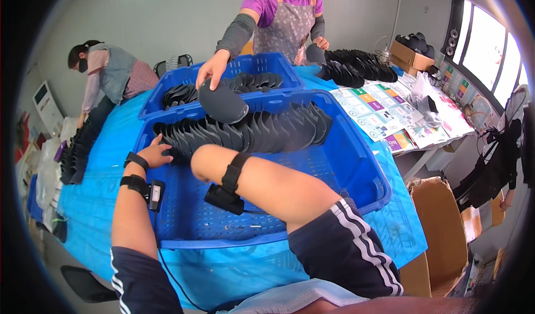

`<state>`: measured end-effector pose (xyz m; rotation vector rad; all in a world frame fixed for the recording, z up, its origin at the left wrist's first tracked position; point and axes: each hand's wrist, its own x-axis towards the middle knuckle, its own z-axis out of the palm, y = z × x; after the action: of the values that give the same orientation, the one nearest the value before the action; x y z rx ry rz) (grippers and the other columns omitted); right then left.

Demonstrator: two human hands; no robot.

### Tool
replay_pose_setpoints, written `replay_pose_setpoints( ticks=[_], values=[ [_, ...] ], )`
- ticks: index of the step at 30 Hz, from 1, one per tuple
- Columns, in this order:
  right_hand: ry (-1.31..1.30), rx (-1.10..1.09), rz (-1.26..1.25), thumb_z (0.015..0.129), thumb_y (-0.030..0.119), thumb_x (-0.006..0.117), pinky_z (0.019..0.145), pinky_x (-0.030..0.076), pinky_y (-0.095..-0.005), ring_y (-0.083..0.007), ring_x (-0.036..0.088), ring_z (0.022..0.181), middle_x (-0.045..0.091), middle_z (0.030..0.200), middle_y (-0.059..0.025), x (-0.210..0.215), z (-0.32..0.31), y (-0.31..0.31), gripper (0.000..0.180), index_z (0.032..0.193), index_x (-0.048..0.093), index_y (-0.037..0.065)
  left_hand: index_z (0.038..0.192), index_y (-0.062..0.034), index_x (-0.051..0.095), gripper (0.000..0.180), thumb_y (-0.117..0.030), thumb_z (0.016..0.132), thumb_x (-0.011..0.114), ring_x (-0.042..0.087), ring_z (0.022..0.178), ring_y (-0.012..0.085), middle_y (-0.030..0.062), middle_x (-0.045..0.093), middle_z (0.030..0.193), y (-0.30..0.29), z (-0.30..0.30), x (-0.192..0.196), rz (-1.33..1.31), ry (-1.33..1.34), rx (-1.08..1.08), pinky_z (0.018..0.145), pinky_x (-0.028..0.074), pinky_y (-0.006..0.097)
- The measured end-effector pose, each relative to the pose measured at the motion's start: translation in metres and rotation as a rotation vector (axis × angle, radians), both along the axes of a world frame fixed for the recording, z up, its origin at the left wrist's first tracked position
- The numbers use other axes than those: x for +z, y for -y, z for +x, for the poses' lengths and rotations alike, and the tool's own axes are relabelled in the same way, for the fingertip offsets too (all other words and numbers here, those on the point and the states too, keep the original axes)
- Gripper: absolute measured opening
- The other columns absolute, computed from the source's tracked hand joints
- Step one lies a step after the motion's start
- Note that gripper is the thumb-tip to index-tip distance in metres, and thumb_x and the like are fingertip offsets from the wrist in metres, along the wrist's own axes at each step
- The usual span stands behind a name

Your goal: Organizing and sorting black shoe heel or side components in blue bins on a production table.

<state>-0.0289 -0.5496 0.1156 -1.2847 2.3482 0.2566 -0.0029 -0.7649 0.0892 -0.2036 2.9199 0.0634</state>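
A long row of dark grey, curved oval pads [245, 131] stands packed on edge in the near blue plastic crate [267, 237]. At the row's left end is my left hand [157, 152], its fingers apart and the tips against the endmost pads. My right hand [205, 160] is bent inward just in front of the row. Its fingers are hidden behind the back of the hand and wrist, so any hold on a pad cannot be seen. Above the row, a co-worker's hand [214, 68] holds a single larger-looking oval pad [223, 103].
A second blue crate [262, 60] with more pads adjoins the far side. The co-worker's other hand holds another pad [315, 54]. Dark pads pile up at the back right near a cardboard box [411, 57]. At left, another person bends over a pad row [83, 141]. Blue sheeting [106, 202] covers the table.
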Motion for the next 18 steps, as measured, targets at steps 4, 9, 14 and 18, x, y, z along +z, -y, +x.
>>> replay_pose_setpoints(
  ticks=[4,9,14,18],
  values=[
    [-0.177,-0.054,0.054,0.071,0.018,0.064,0.074,0.048,-0.0416,-0.0270,0.061,0.087,0.064,0.097,-0.0051,-0.019,-0.019,-0.007,0.024,0.094,0.067,0.013,0.124,-0.0149,0.046,0.053,-0.035,0.077,0.061,0.040,0.118,0.0346,0.0212,0.009,0.141,-0.036,-0.032,0.003,0.048,-0.014,-0.071,0.096,0.035,0.037],
    [-0.952,-0.113,-0.842,0.074,0.016,0.050,0.068,0.039,-0.0329,-0.0207,0.053,0.082,0.057,0.083,-0.0052,-0.028,-0.068,-0.044,0.014,0.079,0.062,0.009,0.124,-0.0129,0.046,0.054,-0.032,0.076,0.061,0.045,0.114,0.0316,0.0201,0.008,0.142,-0.039,-0.040,-0.004,0.125,0.000,-0.036,0.095,0.036,0.036],
    [-0.940,-0.264,-1.134,0.061,0.037,0.073,0.097,0.029,-0.0407,-0.0355,0.036,0.116,0.036,0.124,-0.0238,-0.020,-0.110,-0.083,0.086,0.124,0.031,-0.002,0.124,-0.0125,0.047,0.054,-0.033,0.076,0.061,0.035,0.121,0.0325,0.0197,0.008,0.142,-0.039,-0.037,-0.003,0.082,-0.020,-0.060,0.099,0.032,0.035],
    [-0.581,-0.432,-0.959,0.060,0.037,0.076,0.095,0.035,-0.0415,-0.0350,0.036,0.119,0.037,0.126,-0.0199,-0.033,-0.132,-0.094,0.091,0.128,0.026,0.003,0.119,-0.0113,0.050,0.051,-0.034,0.075,0.060,0.026,0.126,0.0356,0.0223,0.016,0.139,-0.037,-0.043,-0.006,0.049,-0.056,-0.168,0.102,0.027,0.036]
  ],
)
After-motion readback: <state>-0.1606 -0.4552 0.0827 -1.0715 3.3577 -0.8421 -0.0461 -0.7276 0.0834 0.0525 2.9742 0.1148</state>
